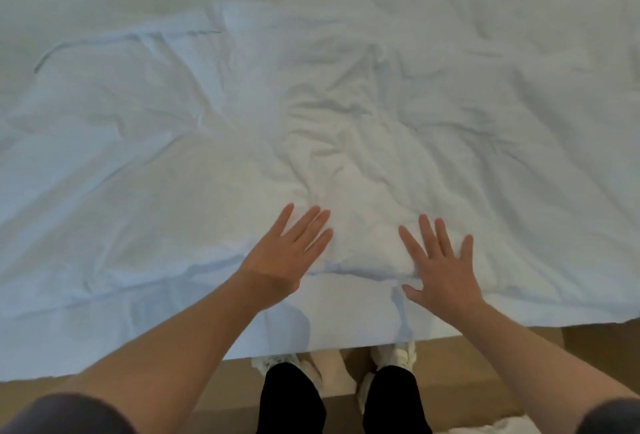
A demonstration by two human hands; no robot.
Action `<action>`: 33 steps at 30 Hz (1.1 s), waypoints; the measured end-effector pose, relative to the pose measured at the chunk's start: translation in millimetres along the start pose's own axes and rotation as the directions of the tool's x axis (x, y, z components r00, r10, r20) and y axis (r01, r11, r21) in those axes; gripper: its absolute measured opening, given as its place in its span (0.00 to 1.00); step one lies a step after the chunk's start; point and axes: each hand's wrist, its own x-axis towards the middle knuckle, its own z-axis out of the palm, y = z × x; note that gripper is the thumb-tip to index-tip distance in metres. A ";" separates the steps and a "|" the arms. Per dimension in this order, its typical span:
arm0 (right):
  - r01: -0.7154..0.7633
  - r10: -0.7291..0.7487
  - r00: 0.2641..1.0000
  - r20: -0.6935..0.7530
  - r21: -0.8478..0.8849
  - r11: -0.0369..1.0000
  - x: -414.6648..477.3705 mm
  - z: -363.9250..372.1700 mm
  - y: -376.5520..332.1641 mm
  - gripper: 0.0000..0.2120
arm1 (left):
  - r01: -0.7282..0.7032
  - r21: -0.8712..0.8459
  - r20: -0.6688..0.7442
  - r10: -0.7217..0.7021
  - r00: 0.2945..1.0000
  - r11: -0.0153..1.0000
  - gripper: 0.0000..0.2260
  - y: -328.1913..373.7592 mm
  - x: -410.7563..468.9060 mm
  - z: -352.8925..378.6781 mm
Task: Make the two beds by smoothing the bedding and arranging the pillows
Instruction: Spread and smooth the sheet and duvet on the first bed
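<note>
The duvet (346, 139) is spread across the bed (349, 312), with its near hem at six o'clock, just under both hands. The left hand (291, 253) and right hand (443, 271) are laid flat on it, fingers straight and spread; nothing is gripped. The cover is judged light, soft and loose over its filling, so creases may be pushed along rather than removed. A pinch on the near hem would serve better for pulling it taut. Bunched ridges are seen at twelve o'clock and a flatter flap toward ten. No pillow is shown. Shoes (398, 354) and floor (485, 364) lie at six o'clock.
</note>
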 end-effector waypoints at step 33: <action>-0.037 0.429 0.392 0.814 0.479 -0.877 -111.4 105.6 395.5 0.38 | 0.138 0.010 0.268 -0.136 0.954 0.990 0.51 320.1 274.1 -54.1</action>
